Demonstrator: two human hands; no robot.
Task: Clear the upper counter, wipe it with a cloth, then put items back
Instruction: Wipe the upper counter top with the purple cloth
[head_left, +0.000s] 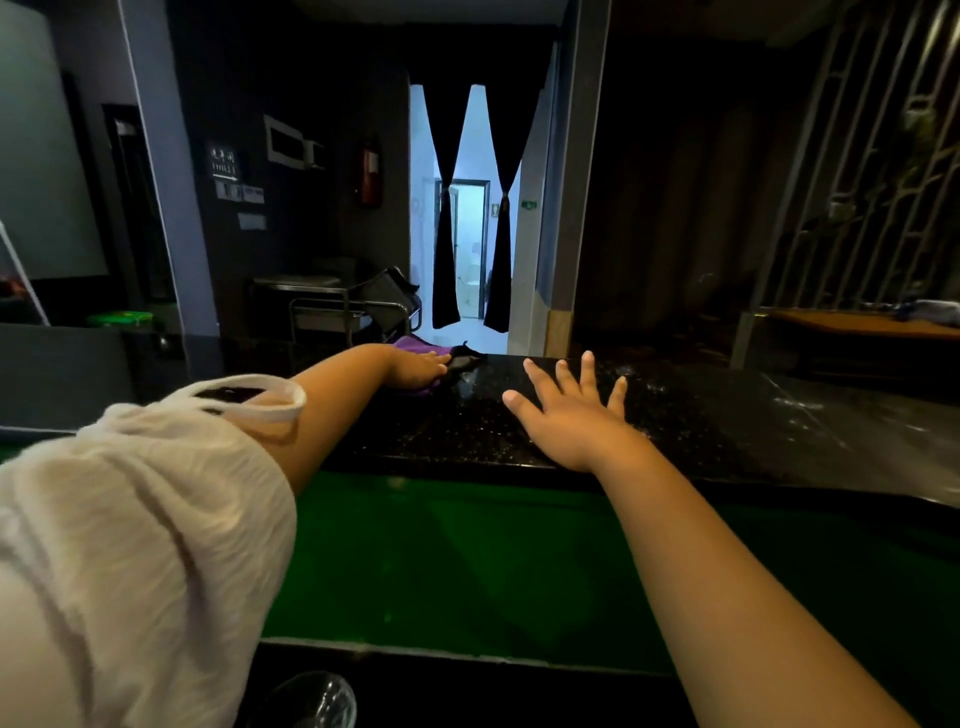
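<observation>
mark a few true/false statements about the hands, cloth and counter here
1. The left hand presses flat on a purple cloth. True.
2. The right hand grips a glass. False: it lies spread and empty on the black counter.
3. The cloth sits at the counter's far edge. True.
4. Bottles crowd the counter between the hands. False: that stretch is bare.
5. The counter top is white. False: it is black and speckled.
</observation>
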